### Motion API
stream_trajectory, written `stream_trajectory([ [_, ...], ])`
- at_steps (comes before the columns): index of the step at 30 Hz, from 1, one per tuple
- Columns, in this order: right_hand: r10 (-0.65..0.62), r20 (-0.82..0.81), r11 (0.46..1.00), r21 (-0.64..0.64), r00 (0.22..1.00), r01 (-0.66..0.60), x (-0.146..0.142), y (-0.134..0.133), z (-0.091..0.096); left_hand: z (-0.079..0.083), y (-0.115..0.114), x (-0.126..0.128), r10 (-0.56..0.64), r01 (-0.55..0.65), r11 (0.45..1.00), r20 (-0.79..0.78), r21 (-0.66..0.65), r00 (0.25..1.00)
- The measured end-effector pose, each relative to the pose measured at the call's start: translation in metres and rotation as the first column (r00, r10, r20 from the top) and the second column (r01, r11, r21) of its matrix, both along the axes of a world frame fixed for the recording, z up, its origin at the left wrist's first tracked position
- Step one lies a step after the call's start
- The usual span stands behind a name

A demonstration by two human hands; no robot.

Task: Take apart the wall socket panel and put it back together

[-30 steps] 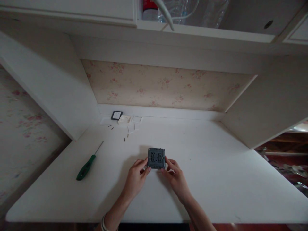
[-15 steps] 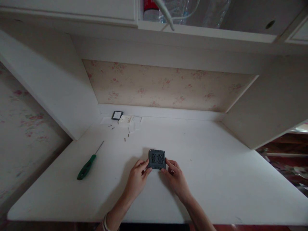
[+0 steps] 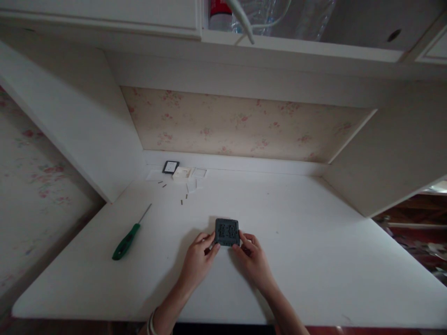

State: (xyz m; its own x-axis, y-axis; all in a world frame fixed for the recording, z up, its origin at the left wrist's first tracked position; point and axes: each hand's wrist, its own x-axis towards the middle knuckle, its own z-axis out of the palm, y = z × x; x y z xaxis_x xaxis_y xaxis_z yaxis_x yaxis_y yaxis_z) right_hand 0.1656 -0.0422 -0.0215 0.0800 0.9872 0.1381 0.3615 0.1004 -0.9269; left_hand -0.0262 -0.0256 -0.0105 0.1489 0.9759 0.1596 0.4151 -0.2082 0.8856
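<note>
Between both hands is a square dark grey wall-switch or socket panel (image 3: 227,232), its moulded face with slots turned up towards me. My left hand (image 3: 199,256) pinches its left edge and lower left corner between thumb and fingers. On the opposite side my right hand (image 3: 254,258) grips the right edge the same way. The panel is over the middle of the white tabletop; whether it rests on it I cannot tell. To the left lies a screwdriver (image 3: 126,242) with a green handle, its shaft pointing away from me.
At the back left are a dark-framed socket plate (image 3: 171,167), a white box-like part (image 3: 182,173), a thin white frame (image 3: 199,173) and several small screws (image 3: 181,202). White side panels flank the table (image 3: 314,260). A shelf with plastic bottles (image 3: 251,16) and a hanging cable (image 3: 242,21) is overhead.
The panel has tilted slightly in my fingers, so its face looks a little different. Both hands keep their grip in nearly the same place.
</note>
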Motion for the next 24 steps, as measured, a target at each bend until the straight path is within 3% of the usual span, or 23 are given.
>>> stream_trajectory([
  [16,-0.026,0.004,1.000,0.007,1.000,0.026,-0.0037,-0.0035,0.0033,-0.0008,-0.0013,-0.0009,-0.001,0.013,0.988,0.079,-0.154,0.997],
  [24,-0.030,0.019,0.999,-0.018,0.999,0.031,-0.0037,-0.0046,0.0037,0.0013,-0.0021,-0.0003,-0.007,0.020,0.988,0.088,-0.150,0.996],
])
